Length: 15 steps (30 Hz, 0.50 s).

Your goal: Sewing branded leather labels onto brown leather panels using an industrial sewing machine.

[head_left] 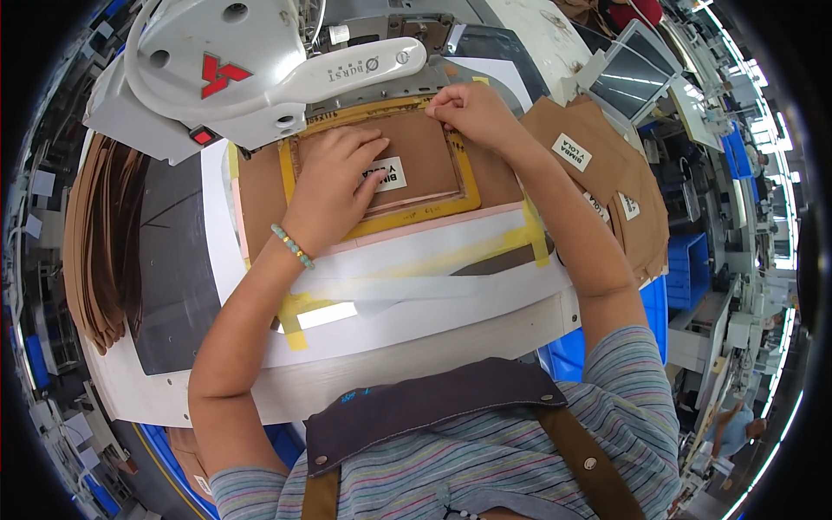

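Note:
My left hand (pixel 334 178) lies with its fingers stretched over a brown fabric panel (pixel 420 143), partly covering the white printed label (pixel 394 173) on it. The panel sits inside a yellow rectangular frame (pixel 416 211). At the frame's far right corner, my right hand (pixel 477 113) has its thumb and fingers pinched together by the panel's edge. What lies between those fingertips is hidden. Beneath the frame is a larger brown piece (pixel 260 186), on a white sheet (pixel 390 303) with strips of yellow tape.
A sewing machine head (pixel 208 69) with a white lever (pixel 364 69) overhangs the far left side. Folded brown fabric (pixel 104 243) is stacked at the left. Labelled brown panels (pixel 563 143) lie at the right below a small screen (pixel 633 69). Blue bins (pixel 687 270) stand beyond.

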Tool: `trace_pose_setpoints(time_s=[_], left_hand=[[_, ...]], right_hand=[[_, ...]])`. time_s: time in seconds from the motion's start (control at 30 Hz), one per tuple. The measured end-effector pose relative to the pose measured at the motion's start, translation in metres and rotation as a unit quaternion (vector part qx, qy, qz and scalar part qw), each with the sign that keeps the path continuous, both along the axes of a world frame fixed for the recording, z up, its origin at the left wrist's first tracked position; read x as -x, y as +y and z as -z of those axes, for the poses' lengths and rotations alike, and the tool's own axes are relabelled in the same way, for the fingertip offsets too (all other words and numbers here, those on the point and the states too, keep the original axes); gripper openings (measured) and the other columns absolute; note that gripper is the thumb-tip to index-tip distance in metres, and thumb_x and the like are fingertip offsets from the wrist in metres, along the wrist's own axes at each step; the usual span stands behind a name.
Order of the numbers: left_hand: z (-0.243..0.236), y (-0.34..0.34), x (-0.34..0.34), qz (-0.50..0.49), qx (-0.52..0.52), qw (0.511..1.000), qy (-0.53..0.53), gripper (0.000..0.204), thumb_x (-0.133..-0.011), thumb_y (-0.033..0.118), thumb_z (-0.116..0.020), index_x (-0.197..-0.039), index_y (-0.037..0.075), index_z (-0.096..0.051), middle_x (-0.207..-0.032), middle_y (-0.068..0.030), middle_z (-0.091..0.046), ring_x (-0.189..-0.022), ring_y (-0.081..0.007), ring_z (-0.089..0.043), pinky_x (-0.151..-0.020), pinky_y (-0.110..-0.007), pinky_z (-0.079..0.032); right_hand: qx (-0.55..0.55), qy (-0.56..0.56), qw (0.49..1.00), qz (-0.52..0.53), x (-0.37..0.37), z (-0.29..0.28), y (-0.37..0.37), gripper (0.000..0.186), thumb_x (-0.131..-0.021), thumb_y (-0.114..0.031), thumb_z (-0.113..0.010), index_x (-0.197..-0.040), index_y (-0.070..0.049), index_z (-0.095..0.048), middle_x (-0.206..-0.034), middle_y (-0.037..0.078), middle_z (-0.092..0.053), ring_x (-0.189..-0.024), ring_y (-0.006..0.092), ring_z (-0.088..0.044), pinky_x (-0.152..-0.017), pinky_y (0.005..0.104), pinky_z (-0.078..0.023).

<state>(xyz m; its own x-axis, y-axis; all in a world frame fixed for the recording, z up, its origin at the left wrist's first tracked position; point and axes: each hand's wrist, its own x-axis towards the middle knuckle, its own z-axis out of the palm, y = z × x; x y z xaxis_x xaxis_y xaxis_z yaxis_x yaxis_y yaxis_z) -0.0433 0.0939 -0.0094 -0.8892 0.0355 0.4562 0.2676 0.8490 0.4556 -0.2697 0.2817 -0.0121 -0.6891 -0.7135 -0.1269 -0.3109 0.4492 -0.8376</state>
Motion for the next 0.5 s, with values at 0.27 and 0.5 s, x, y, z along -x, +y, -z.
trace_pose_setpoints(time_s=[0.27,0.5], left_hand=[[0.009,0.002,0.013,0.006,0.121,0.992,-0.029,0.052,-0.097,0.022,-0.074,-0.143,0.000,-0.062,-0.152,-0.0184,-0.058,-0.141,-0.0376,-0.052,-0.119,-0.048,-0.043],[0.009,0.010,0.018,0.016,0.181,0.982,-0.044,0.056,-0.098,0.031,-0.074,-0.144,0.002,-0.062,-0.155,-0.0160,-0.056,-0.141,-0.0352,-0.051,-0.118,-0.047,-0.043]], right_hand=[[-0.115,0.210,0.971,-0.019,-0.010,-0.017,-0.011,0.023,-0.090,-0.030,-0.078,-0.089,-0.008,-0.078,-0.085,0.011,-0.077,-0.081,0.0314,-0.074,-0.074,0.0413,-0.057],[-0.044,0.233,0.971,-0.021,-0.020,-0.014,-0.002,0.031,-0.093,-0.031,-0.080,-0.085,-0.002,-0.071,-0.070,0.006,-0.066,-0.064,0.0188,-0.062,-0.063,0.0350,-0.049]])
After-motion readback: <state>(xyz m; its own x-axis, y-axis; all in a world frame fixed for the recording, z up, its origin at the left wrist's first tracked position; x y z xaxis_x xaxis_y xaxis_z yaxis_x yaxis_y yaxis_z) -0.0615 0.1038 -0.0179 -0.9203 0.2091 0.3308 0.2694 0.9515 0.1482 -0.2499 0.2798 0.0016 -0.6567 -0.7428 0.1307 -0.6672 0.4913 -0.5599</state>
